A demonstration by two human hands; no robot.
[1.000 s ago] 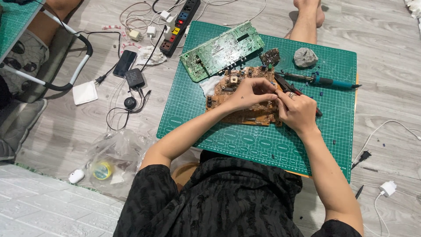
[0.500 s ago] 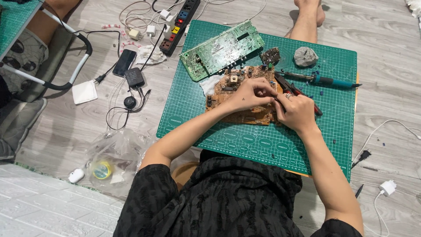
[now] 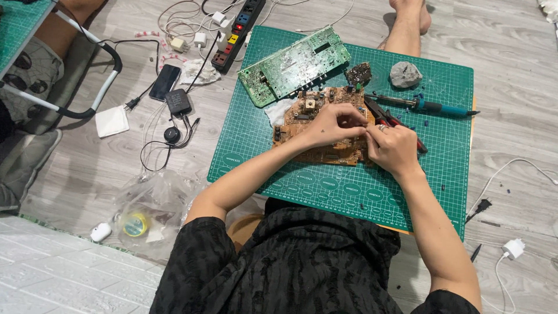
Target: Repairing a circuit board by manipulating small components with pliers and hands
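Observation:
A brown circuit board (image 3: pixel 302 113) lies on a green cutting mat (image 3: pixel 447 168) on the floor. My left hand (image 3: pixel 332 125) rests on the board's middle, fingers curled down onto it. My right hand (image 3: pixel 394 148) is at the board's right edge, and its fingertips are pinched against those of the left. Whatever sits between the fingertips is too small to make out. Just behind my right hand lie red-handled pliers (image 3: pixel 401 123) and a blue-handled soldering iron (image 3: pixel 427 106).
A green circuit board (image 3: pixel 293 67), a small dark board (image 3: pixel 358 73) and a grey lump (image 3: pixel 405 74) lie at the mat's far side. Left of the mat are a power strip (image 3: pixel 235 32), a phone (image 3: pixel 165 82), an adapter, cables and a plastic bag (image 3: pixel 151 200).

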